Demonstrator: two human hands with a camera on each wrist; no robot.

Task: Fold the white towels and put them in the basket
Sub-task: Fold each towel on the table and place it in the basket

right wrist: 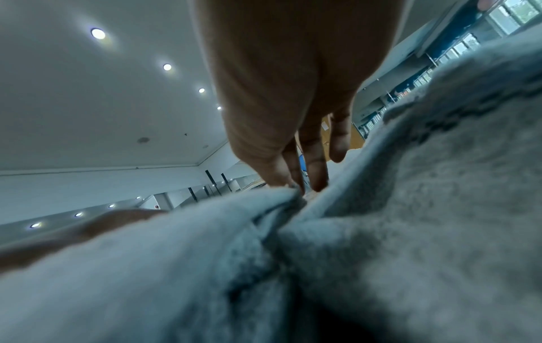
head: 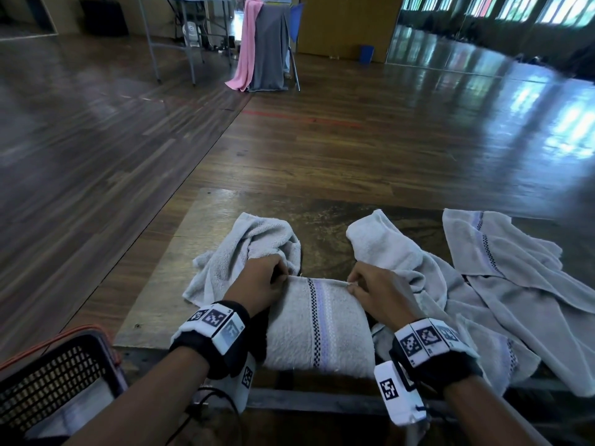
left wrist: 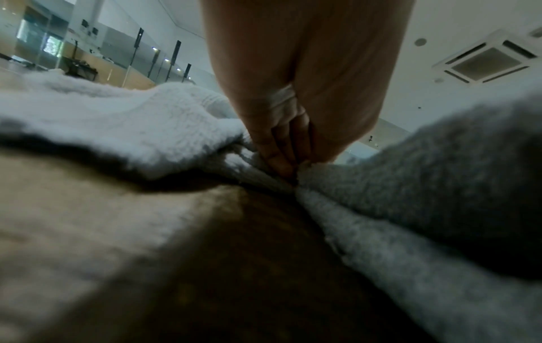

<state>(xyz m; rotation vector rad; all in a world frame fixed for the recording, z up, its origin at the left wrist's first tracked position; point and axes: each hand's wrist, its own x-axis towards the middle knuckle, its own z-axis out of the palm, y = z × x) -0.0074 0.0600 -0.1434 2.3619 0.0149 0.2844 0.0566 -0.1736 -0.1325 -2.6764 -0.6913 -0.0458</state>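
- Two hands work on one striped towel (head: 318,326), which lies on the tabletop (head: 154,304) right in front of the person.
- At the far left sits the black basket (head: 48,375), low beside the tabletop. Only the head view shows it.
- Next comes a crumpled towel (head: 238,249), just behind the left hand.
- Left hand (head: 260,281) pinches the far left corner of the striped towel. In the left wrist view the fingertips (left wrist: 278,162) squeeze the cloth edge tight.
- Right hand (head: 373,289) pinches the far right corner. In the right wrist view, thumb and first finger nip the edge and the other fingers (right wrist: 337,141) hang loose.
- More loose towels (head: 502,275) lie to the right, not yet folded.
- To fold well, I think both corners should move together, so the edges meet and the stripe stays straight.
- Wrist views show the pinches up close; the head view shows the whole fold.
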